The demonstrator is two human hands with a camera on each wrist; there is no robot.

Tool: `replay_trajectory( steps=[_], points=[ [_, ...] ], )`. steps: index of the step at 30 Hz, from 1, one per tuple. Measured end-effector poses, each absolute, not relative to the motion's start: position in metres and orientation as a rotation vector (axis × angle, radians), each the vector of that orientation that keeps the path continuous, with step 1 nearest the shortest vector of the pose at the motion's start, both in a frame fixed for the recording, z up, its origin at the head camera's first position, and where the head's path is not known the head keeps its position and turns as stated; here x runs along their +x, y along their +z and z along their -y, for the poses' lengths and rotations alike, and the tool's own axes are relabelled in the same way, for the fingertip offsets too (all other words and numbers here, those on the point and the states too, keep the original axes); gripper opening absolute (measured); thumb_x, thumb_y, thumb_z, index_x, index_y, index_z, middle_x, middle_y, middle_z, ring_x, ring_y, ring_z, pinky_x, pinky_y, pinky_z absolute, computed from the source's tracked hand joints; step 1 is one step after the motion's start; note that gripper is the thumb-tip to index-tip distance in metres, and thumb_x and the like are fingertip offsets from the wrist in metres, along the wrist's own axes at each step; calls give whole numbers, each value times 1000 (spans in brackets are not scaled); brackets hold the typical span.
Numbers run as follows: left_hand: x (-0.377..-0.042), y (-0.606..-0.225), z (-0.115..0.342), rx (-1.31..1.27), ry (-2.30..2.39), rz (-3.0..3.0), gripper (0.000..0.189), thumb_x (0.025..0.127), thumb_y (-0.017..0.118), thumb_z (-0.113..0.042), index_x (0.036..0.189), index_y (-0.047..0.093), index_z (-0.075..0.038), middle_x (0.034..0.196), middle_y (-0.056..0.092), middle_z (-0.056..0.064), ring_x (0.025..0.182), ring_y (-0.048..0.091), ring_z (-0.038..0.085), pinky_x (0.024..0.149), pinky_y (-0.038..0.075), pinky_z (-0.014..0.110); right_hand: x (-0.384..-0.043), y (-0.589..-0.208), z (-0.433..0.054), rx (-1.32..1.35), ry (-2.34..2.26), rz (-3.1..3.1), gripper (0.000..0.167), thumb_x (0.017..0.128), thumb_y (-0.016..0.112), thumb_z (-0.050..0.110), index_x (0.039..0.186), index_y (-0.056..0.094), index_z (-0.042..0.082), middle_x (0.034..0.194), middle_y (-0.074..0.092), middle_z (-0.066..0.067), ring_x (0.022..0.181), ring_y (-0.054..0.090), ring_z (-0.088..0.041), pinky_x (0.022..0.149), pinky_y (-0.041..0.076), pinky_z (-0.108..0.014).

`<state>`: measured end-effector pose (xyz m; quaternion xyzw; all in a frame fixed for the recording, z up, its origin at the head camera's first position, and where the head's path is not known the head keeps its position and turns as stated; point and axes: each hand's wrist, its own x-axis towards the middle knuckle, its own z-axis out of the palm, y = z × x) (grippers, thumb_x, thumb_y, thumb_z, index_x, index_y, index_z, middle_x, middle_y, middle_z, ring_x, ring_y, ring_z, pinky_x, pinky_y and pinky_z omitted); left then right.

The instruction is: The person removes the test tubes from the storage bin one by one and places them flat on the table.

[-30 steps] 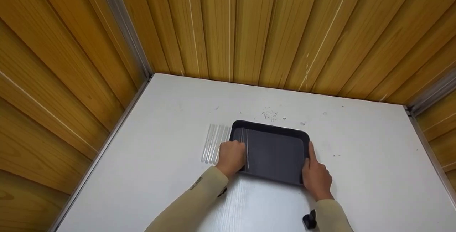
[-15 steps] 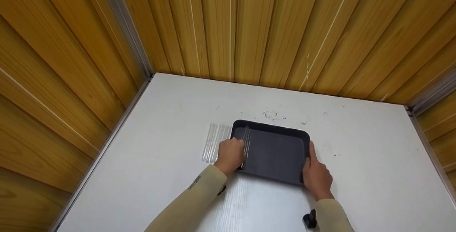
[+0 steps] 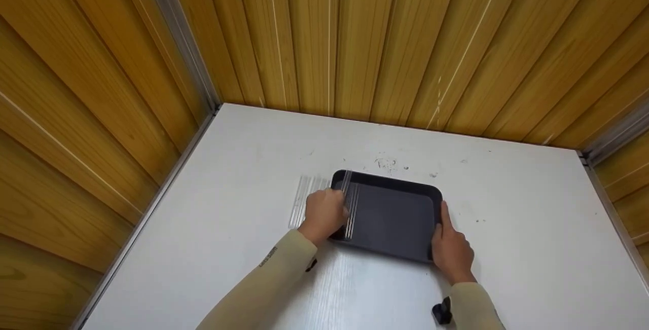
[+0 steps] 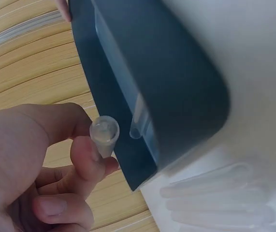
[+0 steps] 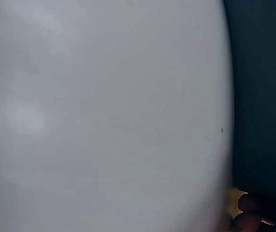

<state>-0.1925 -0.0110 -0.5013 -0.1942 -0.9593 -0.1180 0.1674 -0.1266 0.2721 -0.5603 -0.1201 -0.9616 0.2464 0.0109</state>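
Note:
A dark rectangular tray [image 3: 393,218] lies on the white table. My left hand [image 3: 324,214] is at its left side, pinching a clear test tube [image 4: 105,131] between thumb and fingers. In the head view the held tube's far end shows above the tray's left part, and the hand hides the rest. Clear tubes [image 3: 353,213] lie inside the tray along its left side. Left of the tray, several more clear tubes [image 3: 302,200] lie side by side, partly behind my left hand. My right hand [image 3: 453,251] grips the tray's right side, its index finger along the outer wall.
The white table [image 3: 243,168] carries dark scuff marks [image 3: 386,163] beyond the tray. Wood-patterned panels [image 3: 355,41] rise behind it and on both sides. A small black device [image 3: 442,312] is at my right sleeve.
My left hand has shifted slightly left and away from me. The tube in it now stands apart from the tubes in the tray, its far end over the far rim. My right hand stays put.

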Motion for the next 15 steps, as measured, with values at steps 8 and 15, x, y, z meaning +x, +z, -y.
replay_trajectory(
  steps=[8, 15],
  points=[
    [-196, -492, 23, -516, -319, 2765, 37, 70, 65, -8, 52, 34, -18, 50, 41, -4, 50, 25, 11, 40, 22, 29, -127, -561, -273, -366, 762, 2996, 58, 103, 30, 21, 156, 5, 22, 54, 50, -8, 46, 41, -18, 45, 27, -32],
    [-199, -493, 42, -468, -331, 2753, 40, 70, 64, -6, 52, 31, -19, 50, 33, -6, 51, 23, 11, 41, 21, 29, -127, -562, -273, -373, 764, 2997, 58, 103, 30, 21, 156, 6, 23, 53, 49, -8, 46, 40, -18, 45, 27, -32]
  ],
)
